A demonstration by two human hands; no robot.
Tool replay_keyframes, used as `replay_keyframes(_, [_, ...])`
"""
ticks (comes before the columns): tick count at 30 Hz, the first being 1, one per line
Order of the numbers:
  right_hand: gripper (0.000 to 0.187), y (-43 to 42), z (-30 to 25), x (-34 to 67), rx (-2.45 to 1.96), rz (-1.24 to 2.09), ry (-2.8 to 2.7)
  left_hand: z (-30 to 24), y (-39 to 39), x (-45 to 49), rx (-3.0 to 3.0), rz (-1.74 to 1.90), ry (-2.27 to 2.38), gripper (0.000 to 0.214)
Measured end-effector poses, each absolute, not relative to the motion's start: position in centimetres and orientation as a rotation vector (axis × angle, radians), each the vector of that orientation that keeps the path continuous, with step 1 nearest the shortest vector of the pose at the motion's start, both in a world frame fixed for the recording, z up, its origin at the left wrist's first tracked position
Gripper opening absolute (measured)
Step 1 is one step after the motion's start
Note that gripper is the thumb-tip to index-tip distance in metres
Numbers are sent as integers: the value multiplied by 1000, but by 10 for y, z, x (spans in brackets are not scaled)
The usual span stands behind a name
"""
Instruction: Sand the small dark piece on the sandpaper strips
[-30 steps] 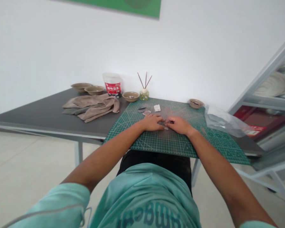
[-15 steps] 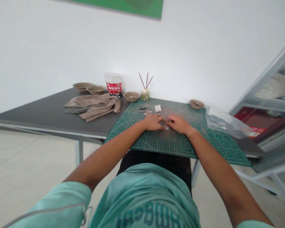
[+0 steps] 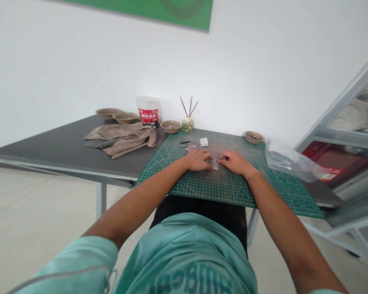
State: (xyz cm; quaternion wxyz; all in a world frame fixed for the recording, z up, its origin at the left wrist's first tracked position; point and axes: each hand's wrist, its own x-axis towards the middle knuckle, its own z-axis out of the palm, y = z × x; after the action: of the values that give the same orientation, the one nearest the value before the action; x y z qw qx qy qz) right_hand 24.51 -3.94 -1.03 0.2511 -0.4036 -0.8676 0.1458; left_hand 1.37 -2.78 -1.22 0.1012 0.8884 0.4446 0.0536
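A small clear plastic piece, perhaps a little bag, lies on the green cutting mat between my hands. My left hand rests on the mat with curled fingers, thumb and fingertips at the piece's left edge. On the other side, my right hand is closed, its thumb and forefinger pinched at the upper right edge. The exact finger contact is too small to make out clearly. Just beyond my left hand lie another clear packet, a white square packet and a thin dark tool.
Brown cloths lie on the dark table at left, near bowls and a red-labelled tub. A reed diffuser stands by the wall. At right are a small bowl, a plastic bag and a shelf.
My hands have moved slightly apart, so more of the small clear plastic piece shows between them. The view has shifted a little; the other objects stay in place.
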Motion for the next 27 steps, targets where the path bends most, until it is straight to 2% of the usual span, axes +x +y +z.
replay_keyframes(27, [11, -40, -12, 246, -1069, 428, -2384, -8, -32, 15, 2616, 152, 1330, 65])
